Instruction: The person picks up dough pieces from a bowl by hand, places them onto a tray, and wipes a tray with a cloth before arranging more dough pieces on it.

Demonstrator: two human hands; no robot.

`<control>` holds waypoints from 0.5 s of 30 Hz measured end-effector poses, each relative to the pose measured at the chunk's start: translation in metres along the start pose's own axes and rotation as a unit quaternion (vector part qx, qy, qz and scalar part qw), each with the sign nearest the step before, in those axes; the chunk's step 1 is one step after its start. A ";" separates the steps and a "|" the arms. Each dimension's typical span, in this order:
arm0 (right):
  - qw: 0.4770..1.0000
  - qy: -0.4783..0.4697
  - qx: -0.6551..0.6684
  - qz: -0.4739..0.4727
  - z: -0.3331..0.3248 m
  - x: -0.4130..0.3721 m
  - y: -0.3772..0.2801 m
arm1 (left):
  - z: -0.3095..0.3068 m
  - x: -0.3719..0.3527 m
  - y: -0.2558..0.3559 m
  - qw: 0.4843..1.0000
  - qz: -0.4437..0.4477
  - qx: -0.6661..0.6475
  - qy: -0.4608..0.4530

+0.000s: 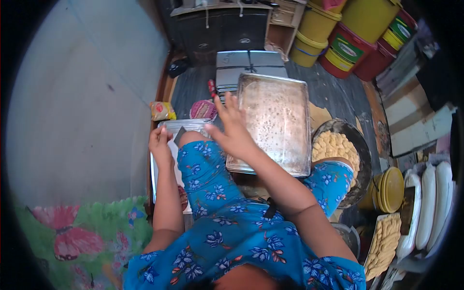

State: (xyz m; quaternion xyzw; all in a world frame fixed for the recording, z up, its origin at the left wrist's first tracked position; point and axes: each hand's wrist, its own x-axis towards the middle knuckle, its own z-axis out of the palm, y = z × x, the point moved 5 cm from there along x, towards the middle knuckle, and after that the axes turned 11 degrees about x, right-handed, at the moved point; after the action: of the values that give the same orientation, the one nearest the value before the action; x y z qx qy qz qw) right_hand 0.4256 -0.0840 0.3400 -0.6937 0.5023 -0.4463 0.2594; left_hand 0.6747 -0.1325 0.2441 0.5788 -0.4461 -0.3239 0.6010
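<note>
My right hand (233, 126) is open with its fingers spread, above my knee and just left of a worn metal baking tray (275, 121). Nothing shows in its grasp. My left hand (161, 142) is closed, its fingers curled together over a light-coloured metal tray (154, 176) beside my leg; whatever it may hold is hidden. Between the hands, the grey corner of a flat piece (181, 132) shows next to my knee. The large baking tray lies in front of me between my legs, its surface bare and stained.
A dark round basin (366, 169) of dough pieces (336, 147) stands at my right. Behind it are yellow and red buckets (345, 50). A tied stack of trays (249, 65) lies ahead, near a yellow packet (162, 110). A wall (96, 111) bounds the left.
</note>
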 end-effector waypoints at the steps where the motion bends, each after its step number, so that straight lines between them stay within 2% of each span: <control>1: 0.998 0.044 0.013 -0.050 -0.001 0.002 -0.014 | -0.004 -0.002 -0.006 0.999 -0.038 -0.007 -0.030; 2: 0.992 0.063 0.031 -0.107 0.000 0.003 -0.029 | -0.004 0.003 -0.030 0.986 -0.105 -0.114 -0.059; 3: 0.982 0.080 0.049 -0.163 0.005 0.001 -0.044 | 0.005 -0.005 -0.033 0.934 -0.153 -0.242 -0.214; 5: 0.974 0.036 0.027 -0.220 0.029 -0.007 -0.066 | 0.043 -0.050 0.022 0.869 -0.301 -0.327 -0.216; 8: 0.921 -0.218 0.014 -0.324 0.104 -0.032 -0.013 | 0.043 -0.070 0.068 0.825 -0.300 -0.369 -0.306; 10: 0.949 -0.236 -0.129 -0.164 0.106 -0.035 0.034 | -0.004 -0.033 0.076 0.917 -0.209 -0.297 -0.165; 11: 0.947 -0.239 -0.198 -0.084 0.107 -0.032 0.054 | -0.033 -0.011 0.086 0.971 -0.090 -0.203 -0.090; 12: 0.973 -0.188 -0.132 -0.030 0.107 -0.030 0.065 | -0.056 0.000 0.100 0.994 0.032 -0.103 -0.011; 14: 0.993 -0.088 0.001 0.080 0.108 -0.030 0.085 | -0.049 -0.021 0.145 0.983 0.173 -0.030 0.055; 15: 0.945 -0.114 0.244 0.185 0.121 -0.028 0.091 | -0.041 -0.036 0.161 0.966 0.243 0.006 0.088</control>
State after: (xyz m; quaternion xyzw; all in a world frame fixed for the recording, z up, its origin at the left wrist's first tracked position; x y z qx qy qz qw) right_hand 0.4871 -0.1015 0.2001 -0.5503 0.4648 -0.4167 0.5545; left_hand 0.6776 -0.0637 0.3998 0.4829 -0.5207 -0.1137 0.6948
